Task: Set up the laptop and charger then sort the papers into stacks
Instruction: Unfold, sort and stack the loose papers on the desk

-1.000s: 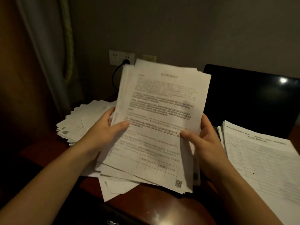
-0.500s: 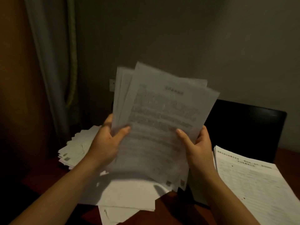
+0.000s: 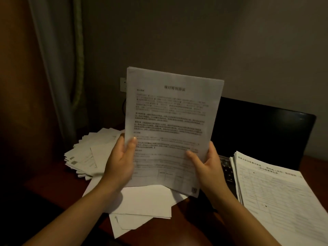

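While the light is low, the count is plain enough: two hands, one held sheaf, three lots of paper lying on the desk (image 3: 186, 228), one laptop, one wall socket.

Far left: a curtain (image 3: 58, 68) hangs against the wall.

Next: a fanned pile (image 3: 85, 153) of sheets lies flat and splayed at the desk's back left.

Wall socket (image 3: 123, 84): half hidden behind the sheaf's upper left edge.

Left hand (image 3: 120, 160): grips the sheaf low on its left edge. The thumb lies on the printed face and the fingers are wrapped behind, out of sight.

Sheaf (image 3: 170, 121): several sheets squared together, held up off the desk in front of the wall, between the fanned pile and the laptop. Its long axis runs up and down, nearly upright, with the top edge dipping a little to the right. The printed face is toward the person, heading at the top, a square code at the bottom right corner. The text is too blurred to read.

Under it: loose sheets (image 3: 142, 201) lie overlapped and askew on the desk.

Right hand (image 3: 209, 167): clasps the lower right edge, thumb across the face, fingers behind.

Laptop (image 3: 262, 132): open, its dark screen upright behind that hand. A strip of keyboard (image 3: 227, 169) shows beside the wrist.

Far right: a tidy stack (image 3: 276, 192) of printed forms lies flat, hard against the keys or over them; cannot tell which.
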### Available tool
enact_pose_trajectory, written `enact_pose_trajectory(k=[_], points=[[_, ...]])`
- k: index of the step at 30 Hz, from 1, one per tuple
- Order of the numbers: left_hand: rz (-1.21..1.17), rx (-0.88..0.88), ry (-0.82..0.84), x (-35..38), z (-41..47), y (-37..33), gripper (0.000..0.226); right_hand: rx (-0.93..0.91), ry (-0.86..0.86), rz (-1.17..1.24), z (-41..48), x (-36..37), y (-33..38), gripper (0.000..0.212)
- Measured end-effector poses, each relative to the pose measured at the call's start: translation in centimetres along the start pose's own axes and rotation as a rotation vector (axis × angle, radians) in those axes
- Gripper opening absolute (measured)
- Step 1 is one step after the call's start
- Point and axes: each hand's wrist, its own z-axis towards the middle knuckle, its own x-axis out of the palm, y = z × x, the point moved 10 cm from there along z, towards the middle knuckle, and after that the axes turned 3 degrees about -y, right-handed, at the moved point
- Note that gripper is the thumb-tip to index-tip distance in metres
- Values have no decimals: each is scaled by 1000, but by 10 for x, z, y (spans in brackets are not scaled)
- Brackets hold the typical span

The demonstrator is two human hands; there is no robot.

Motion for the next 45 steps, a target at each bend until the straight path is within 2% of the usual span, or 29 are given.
enact_pose_trajectory(k=[5, 11, 17, 21, 24, 28, 30, 32, 34, 37, 38, 41, 45], points=[[25, 10, 53, 18, -5, -7, 21, 23, -41, -63, -8, -27, 0, 25], [-25, -102, 176, 79, -25, -2, 20, 134, -146, -143, -21, -101, 3, 22], [61, -244, 414, 165, -53, 13, 20, 333, -235, -230, -45, -186, -6, 17], [284, -157, 565, 204, -69, 17, 22, 441, -274, -276, -66, -238, -15, 18], [415, -59, 604, 226, -78, 17, 23, 481, -330, -313, -81, -273, -23, 18], [485, 74, 636, 251, -90, 8, 42, 455, -381, -412, -92, -304, -28, 26], [544, 126, 639, 261, -94, 5, 58, 411, -373, -507, -96, -311, -26, 35], [617, 157, 647, 268, -99, 5, 64, 370, -361, -624, -97, -314, -24, 42], [715, 184, 671, 273, -105, 8, 54, 359, -339, -727, -97, -316, -26, 46], [904, 245, 713, 278, -111, 12, 12, 378, -281, -950, -96, -317, -35, 45], [951, 257, 715, 278, -111, 13, 8, 405, -261, -1034, -96, -318, -38, 43], [1066, 302, 710, 276, -109, 17, 30, 460, -242, -1174, -96, -319, -40, 37], [1097, 316, 711, 273, -105, 21, 42, 427, -224, -1191, -91, -308, -30, 39]])
